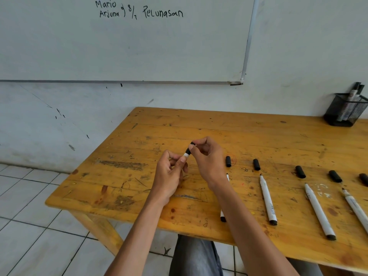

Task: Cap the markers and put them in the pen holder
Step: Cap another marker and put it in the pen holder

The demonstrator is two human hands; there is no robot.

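My left hand (pixel 171 176) grips the white barrel of a marker (pixel 186 155) above the table's middle. My right hand (pixel 207 158) pinches the black cap (pixel 189 148) sitting on that marker's tip. To the right, several uncapped white markers lie on the wooden table (pixel 219 126): one (pixel 267 200), another (pixel 318 211), a third (pixel 356 208) at the frame edge, and one (pixel 223 216) mostly hidden under my right forearm. Loose black caps (pixel 228 161) (pixel 256 164) (pixel 300 172) lie just beyond their tips. A black mesh pen holder (pixel 345 112) stands at the far right corner with markers in it.
A whiteboard (pixel 139 46) with handwriting hangs on the wall behind the table. The table's left edge drops to a white tiled floor (pixel 29 226). More caps (pixel 335 176) (pixel 364 179) lie at the far right. My knee shows under the near table edge.
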